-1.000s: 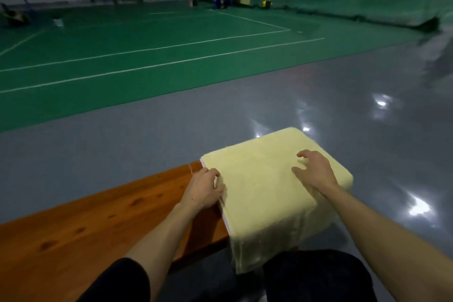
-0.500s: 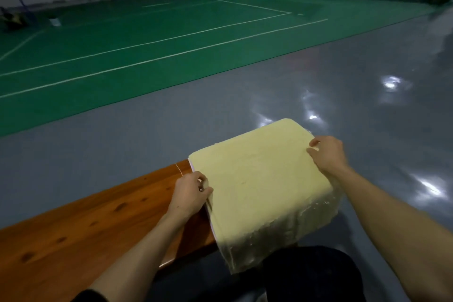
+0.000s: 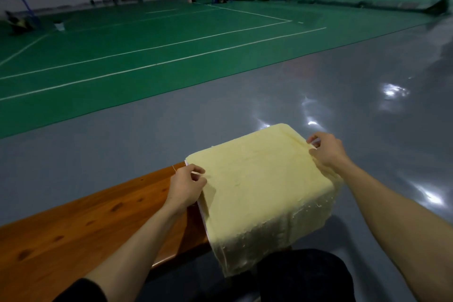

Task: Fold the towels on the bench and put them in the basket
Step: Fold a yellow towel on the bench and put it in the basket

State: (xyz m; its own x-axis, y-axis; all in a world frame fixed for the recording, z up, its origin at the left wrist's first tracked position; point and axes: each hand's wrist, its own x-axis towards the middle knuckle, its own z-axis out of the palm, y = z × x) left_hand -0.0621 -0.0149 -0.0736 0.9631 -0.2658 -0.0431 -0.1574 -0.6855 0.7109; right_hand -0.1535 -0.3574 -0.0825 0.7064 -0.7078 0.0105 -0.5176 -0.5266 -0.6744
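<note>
Head view: left hand (image 3: 186, 185), right hand (image 3: 326, 152), both in pinch grips on towel (image 3: 257, 179) edges.

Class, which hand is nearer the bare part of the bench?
Left. The left hand pinches the edge of the towel directly over the bare bench; the right hand grips the opposite edge, across the towel.

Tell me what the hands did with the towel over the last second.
The right hand slid from lying flat on top of the towel out to its far right edge, and now pinches that edge. The left hand stayed at the left edge, fingers curled on it. The towel still lies draped over the end of the bench.
</note>
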